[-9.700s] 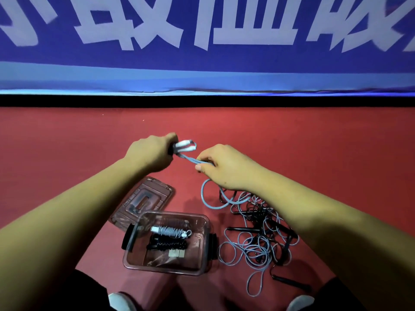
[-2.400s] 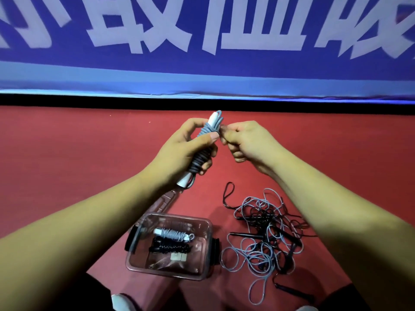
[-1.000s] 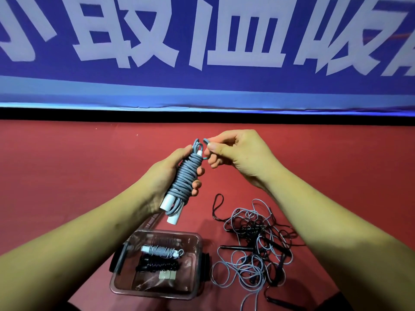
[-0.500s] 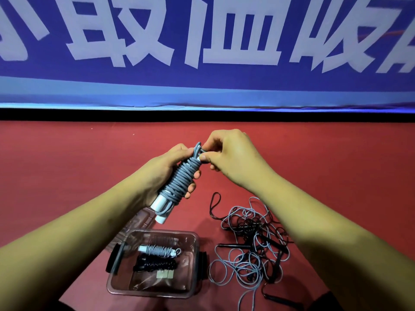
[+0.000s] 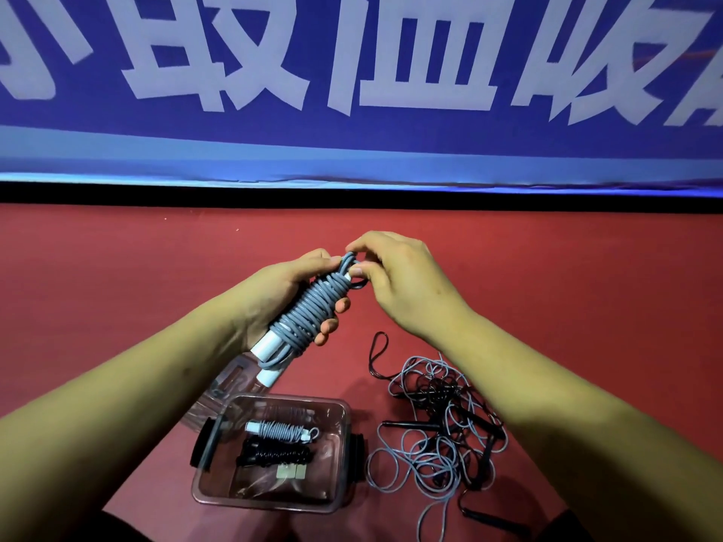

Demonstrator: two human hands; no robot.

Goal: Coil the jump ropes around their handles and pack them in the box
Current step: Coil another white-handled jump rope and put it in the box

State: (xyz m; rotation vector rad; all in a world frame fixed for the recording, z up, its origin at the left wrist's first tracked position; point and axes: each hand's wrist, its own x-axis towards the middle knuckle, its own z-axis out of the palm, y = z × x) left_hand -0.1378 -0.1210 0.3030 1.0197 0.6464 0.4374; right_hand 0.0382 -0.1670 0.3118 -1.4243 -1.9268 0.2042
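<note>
My left hand [image 5: 279, 295] grips a grey jump rope [image 5: 313, 311] coiled tightly around its two white handles, held tilted above the floor. My right hand [image 5: 395, 279] pinches the loose end of that rope at the bundle's top. Below stands a clear plastic box [image 5: 344, 459] with black side clips; inside lie a coiled grey rope [image 5: 279, 430] and a coiled black rope [image 5: 274, 455]. To the box's right a tangled pile of grey and black ropes [image 5: 434, 436] lies on the red floor.
The box's clear lid [image 5: 231, 385] lies on the floor behind the box, partly under the held bundle. A blue banner [image 5: 352, 91] with white characters runs along the far wall above a black strip. Shoe tips show at the bottom edge.
Over ten seconds the grey rope went from a few turns to a full coil on its handles. In the last second my right hand closed in on the bundle's top end.
</note>
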